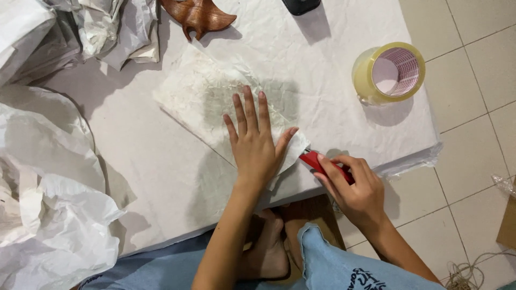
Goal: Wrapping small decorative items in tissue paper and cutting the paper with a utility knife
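My left hand (pixel 255 141) lies flat, fingers spread, on a folded sheet of thin white wrapping paper (pixel 207 91) that rests on the paper-covered table (pixel 161 172). My right hand (pixel 352 185) grips a red utility knife (pixel 317 161) whose tip meets the paper's near right corner, just beside my left thumb. The knife's rear part is hidden in my fist.
A roll of clear packing tape (pixel 389 73) stands at the table's right. A carved brown wooden figure (pixel 198 16) and a dark object (pixel 301 5) lie at the far edge. Crumpled white paper (pixel 48 204) piles up on the left. Tiled floor (pixel 473 123) and twine (pixel 467 271) lie to the right.
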